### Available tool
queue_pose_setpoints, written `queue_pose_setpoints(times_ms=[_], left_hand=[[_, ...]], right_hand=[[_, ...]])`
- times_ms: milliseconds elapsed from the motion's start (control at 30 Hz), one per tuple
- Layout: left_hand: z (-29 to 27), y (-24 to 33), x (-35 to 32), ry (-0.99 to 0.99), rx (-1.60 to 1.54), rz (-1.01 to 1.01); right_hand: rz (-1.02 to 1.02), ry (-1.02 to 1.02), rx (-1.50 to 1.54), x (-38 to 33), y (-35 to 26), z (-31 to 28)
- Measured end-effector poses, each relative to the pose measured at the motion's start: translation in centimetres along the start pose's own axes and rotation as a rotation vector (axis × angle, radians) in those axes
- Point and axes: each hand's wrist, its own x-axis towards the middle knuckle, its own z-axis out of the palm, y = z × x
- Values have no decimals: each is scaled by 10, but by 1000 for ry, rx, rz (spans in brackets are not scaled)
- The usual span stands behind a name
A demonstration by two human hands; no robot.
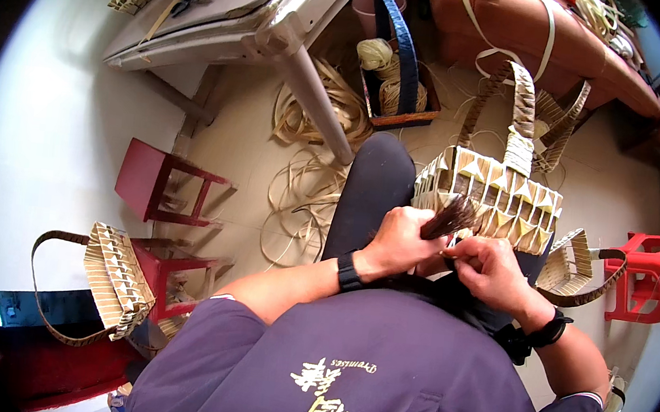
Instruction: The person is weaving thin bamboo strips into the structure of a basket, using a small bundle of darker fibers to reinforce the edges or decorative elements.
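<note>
The woven basket (498, 197) rests on my lap, right of frame centre; my left hand (402, 241) grips a dark brush (450, 216) against its rim — my right hand (491, 269) pinches a strip there; loose strips (307, 196) lie on the floor, centre-left.

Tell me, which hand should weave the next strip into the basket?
Probably the right hand: its fingertips pinch at the woven basket edge, while the left hand is full, gripping a dark bundle of strips.
</note>
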Motion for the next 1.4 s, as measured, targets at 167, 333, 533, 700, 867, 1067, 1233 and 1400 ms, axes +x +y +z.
queue_pose_setpoints(times_ms=[167,333,533,700,867,1067,1233,1400], left_hand=[[-20,-10,-3,-265,-468,-299],[-17,-18,-2,-245,-471,-178],[-17,-33,-1,-313,-453,-206],[-5,-30,1,-285,-523,-48],[-14,-11,3,-98,-443,-9],[-62,12,10,64,-345,-46],[-98,28,6,170,-287,-35],[-110,37,2,288,-231,-21]], right_hand=[[-15,-19,-14,0,6,2],[11,-56,-10,3,5,-1],[47,-58,36,-2,6,1],[179,-181,122,-8,14,-17],[-174,94,-377,17,-41,-69],[-76,230,-885,95,-37,-60],[315,127,-598,99,-31,-80],[145,475,-271,54,-18,-138]])
